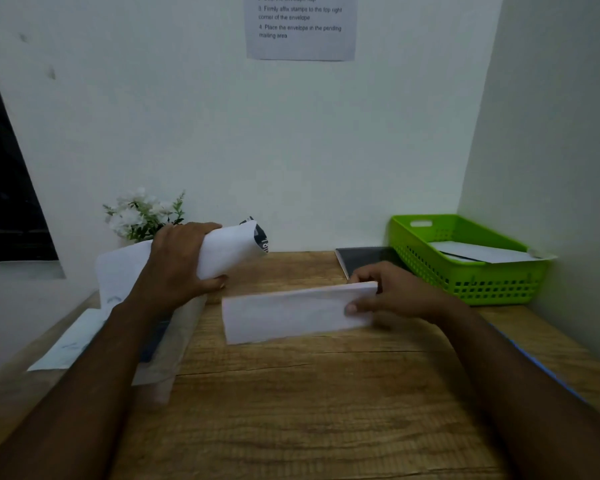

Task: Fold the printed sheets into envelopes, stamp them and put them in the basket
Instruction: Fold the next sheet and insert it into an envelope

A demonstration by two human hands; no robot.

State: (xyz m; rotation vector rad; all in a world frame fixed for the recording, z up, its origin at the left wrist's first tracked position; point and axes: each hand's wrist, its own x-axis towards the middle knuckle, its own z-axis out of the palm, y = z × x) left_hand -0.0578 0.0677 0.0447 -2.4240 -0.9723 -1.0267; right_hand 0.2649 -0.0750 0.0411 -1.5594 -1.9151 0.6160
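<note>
Gripping curled sheet (230,247) w/ left hand (182,259), pinching envelope (291,315) end w/ right hand (397,292) just beside, prob. readying to insert.

We log a wooden table (309,410) with green basket (465,282) at 2 o'clock, dark pad (364,259) at 1, loose sheets (73,341) at 9.

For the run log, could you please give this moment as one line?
left hand: grips curled sheet | right hand: pinches folded sheet | basket: holds white paper
</note>
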